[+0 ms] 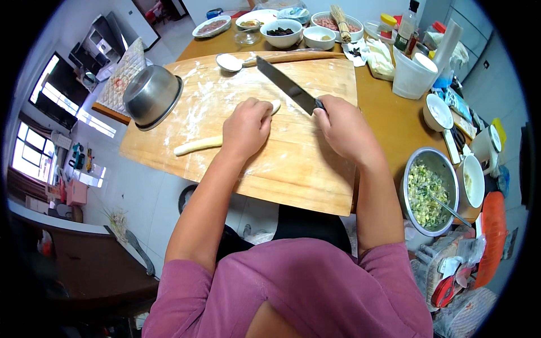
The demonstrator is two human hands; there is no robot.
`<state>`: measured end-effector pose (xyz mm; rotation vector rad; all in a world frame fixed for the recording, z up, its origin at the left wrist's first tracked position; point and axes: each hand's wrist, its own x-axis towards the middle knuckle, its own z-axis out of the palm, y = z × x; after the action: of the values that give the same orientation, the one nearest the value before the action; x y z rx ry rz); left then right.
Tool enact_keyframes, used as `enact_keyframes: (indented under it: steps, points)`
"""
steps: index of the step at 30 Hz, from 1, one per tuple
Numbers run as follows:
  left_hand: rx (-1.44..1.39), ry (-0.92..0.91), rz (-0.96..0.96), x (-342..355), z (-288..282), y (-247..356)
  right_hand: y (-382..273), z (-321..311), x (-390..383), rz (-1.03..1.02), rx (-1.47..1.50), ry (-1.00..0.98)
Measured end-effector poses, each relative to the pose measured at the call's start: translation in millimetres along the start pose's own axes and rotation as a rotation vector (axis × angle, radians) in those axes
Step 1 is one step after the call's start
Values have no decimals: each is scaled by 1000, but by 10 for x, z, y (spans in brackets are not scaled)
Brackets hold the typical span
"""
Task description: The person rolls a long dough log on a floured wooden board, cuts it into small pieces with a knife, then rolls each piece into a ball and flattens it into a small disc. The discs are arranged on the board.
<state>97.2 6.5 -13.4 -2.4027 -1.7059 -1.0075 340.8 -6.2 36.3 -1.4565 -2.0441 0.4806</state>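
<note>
A rope of pale dough [198, 146] lies slantwise across the floured wooden board [304, 180]. My left hand [247, 127] is closed over its middle and hides that stretch. One end shows to the left of the hand, the other just past the fingers. In my right hand [345, 125] I grip the handle of a kitchen knife [287, 85]. Its broad dark blade points up and to the left, raised to the right of the dough and apart from it.
An upturned metal bowl [147, 97] sits on the board's left edge. A rolling pin [298, 56] and a white scoop of flour [229, 62] lie along the far edge. At right stands a metal bowl of chopped filling [425, 191]. Several dishes line the table's back.
</note>
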Motion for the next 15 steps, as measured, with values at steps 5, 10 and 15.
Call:
enact_keyframes:
  steps: [5,10,15]
  points:
    - [27,14,20,0,12,27,-73,-7,-90,-84,24,31]
    - [53,37,34,13,20,62,-110,19,-161,-141,8,21]
    - [59,58,40,20,32,64,-167,26,-192,-153,-50,-6]
